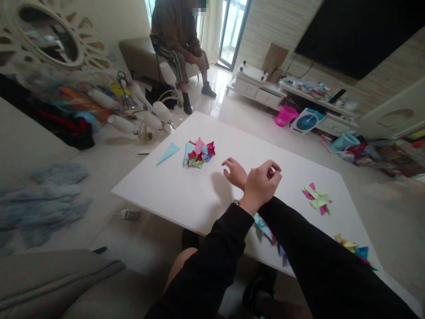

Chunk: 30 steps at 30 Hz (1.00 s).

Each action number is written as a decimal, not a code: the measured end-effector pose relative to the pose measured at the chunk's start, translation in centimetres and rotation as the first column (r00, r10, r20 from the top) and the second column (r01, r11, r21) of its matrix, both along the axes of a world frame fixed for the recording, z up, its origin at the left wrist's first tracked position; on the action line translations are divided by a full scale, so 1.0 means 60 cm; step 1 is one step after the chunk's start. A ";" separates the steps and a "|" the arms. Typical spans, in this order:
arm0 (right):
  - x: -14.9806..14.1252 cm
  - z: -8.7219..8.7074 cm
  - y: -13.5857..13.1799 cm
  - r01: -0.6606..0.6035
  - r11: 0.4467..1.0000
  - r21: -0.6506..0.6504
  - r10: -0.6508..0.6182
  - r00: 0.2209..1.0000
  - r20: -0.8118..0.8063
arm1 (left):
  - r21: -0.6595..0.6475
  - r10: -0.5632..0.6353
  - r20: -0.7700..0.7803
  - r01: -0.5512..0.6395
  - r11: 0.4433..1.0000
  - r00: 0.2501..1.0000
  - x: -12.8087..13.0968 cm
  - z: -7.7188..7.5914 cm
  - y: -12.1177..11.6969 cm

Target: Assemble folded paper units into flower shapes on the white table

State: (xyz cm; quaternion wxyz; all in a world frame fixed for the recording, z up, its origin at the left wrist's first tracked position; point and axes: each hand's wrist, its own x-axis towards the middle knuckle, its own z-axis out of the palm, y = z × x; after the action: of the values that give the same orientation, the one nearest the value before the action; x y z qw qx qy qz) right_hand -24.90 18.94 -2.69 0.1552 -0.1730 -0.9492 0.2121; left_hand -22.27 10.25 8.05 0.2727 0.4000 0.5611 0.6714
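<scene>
Head view: the right hand (236, 173) spreads its fingers near folded papers (200, 153); the left hand (260, 184) crosses it, curled, grip impossible to tell

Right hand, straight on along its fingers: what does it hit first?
Probably the cluster of colourful folded paper on the white table, just past the right hand's fingertips. Its height above the tabletop is unclear, so it might pass over.
</scene>
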 end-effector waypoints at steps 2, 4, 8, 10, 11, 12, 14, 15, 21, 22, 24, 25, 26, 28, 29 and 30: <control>-0.069 -0.017 -0.052 -0.211 0.975 0.072 0.207 0.976 0.067 | 0.004 0.011 -0.006 -0.011 1.000 1.000 -0.020 0.001 -0.007; -0.131 -0.037 -0.106 -0.343 0.934 0.101 0.333 0.937 0.100 | -0.012 0.023 -0.009 -0.023 1.000 1.000 -0.039 0.000 -0.012; -0.232 -0.076 -0.190 -0.429 0.894 0.131 0.417 0.902 0.111 | -0.066 0.052 -0.021 -0.054 0.996 0.998 -0.075 -0.006 -0.017; -0.267 -0.090 -0.214 -0.439 0.887 0.146 0.423 0.897 0.127 | -0.084 0.052 -0.020 -0.054 0.995 0.998 -0.091 -0.010 -0.019; -0.280 -0.095 -0.223 -0.434 0.888 0.151 0.416 0.899 0.136 | -0.092 0.050 -0.018 -0.051 0.994 0.999 -0.098 -0.013 -0.021; -0.290 -0.099 -0.229 -0.422 0.893 0.157 0.402 0.904 0.145 | -0.098 0.046 -0.017 -0.048 0.994 0.999 -0.104 -0.015 -0.022; -0.302 -0.104 -0.239 -0.382 0.907 0.179 0.358 0.921 0.154 | -0.103 0.040 -0.013 -0.041 0.994 0.999 -0.112 -0.021 -0.024; -0.306 -0.105 -0.242 -0.362 0.911 0.198 0.336 0.929 0.155 | -0.104 0.038 -0.011 -0.039 0.994 0.999 -0.114 -0.023 -0.025; -0.316 -0.104 -0.241 -0.409 0.863 0.296 0.340 0.905 0.258 | -0.117 0.027 -0.006 -0.027 0.993 1.000 -0.111 -0.022 -0.027; -0.317 -0.103 -0.239 -0.427 0.854 0.296 0.352 0.895 0.275 | -0.117 0.023 -0.004 -0.024 0.993 1.000 -0.110 -0.020 -0.027; -0.316 -0.103 -0.235 -0.451 0.840 0.301 0.374 0.884 0.281 | -0.110 0.021 0.004 -0.020 0.994 1.000 -0.108 -0.018 -0.026; -0.314 -0.102 -0.234 -0.462 0.833 0.304 0.388 0.880 0.276 | -0.106 0.022 0.010 -0.020 0.994 1.000 -0.108 -0.018 -0.026; -0.311 -0.102 -0.233 -0.473 0.826 0.306 0.401 0.876 0.270 | -0.102 0.024 0.016 -0.022 0.995 1.000 -0.107 -0.018 -0.026; -0.304 -0.101 -0.231 -0.478 0.824 0.303 0.409 0.873 0.265 | -0.099 0.028 0.026 -0.026 0.995 0.999 -0.105 -0.018 -0.024; -0.301 -0.100 -0.231 -0.475 0.827 0.300 0.404 0.874 0.270 | -0.099 0.029 0.029 -0.026 0.995 0.999 -0.104 -0.018 -0.023; -0.298 -0.098 -0.232 -0.468 0.833 0.295 0.394 0.876 0.278 | -0.099 0.029 0.030 -0.026 0.995 0.999 -0.102 -0.019 -0.022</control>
State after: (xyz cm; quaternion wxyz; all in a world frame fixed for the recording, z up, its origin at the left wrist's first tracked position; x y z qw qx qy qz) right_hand -42.76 5.05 -8.57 0.0325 0.0562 -0.9967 0.0485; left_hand -28.41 8.92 6.92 0.2918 0.3679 0.5947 0.6526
